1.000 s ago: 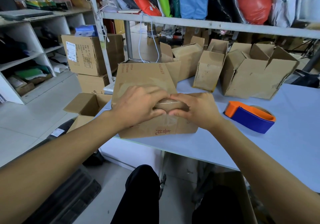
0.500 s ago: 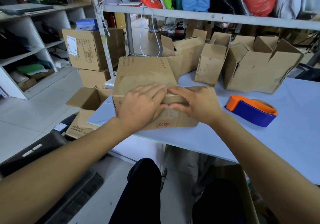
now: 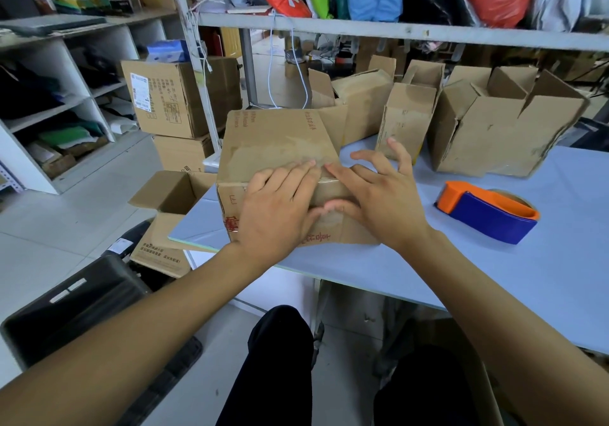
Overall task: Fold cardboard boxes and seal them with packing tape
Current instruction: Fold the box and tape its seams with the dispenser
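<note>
Tape dispenser (image 3: 487, 213) lies beside open boxes (image 3: 494, 125) on table (image 3: 494, 277).

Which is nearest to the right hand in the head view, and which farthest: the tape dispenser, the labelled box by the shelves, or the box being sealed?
From the right hand:
1. Box being sealed, under it.
2. Tape dispenser, to its right on the table.
3. Labelled box, far left, beyond the table.

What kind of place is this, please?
Probably a small packing or stockroom area: folded cardboard boxes stand on a work table, a tape dispenser lies ready, and shelves hold stock.
</note>
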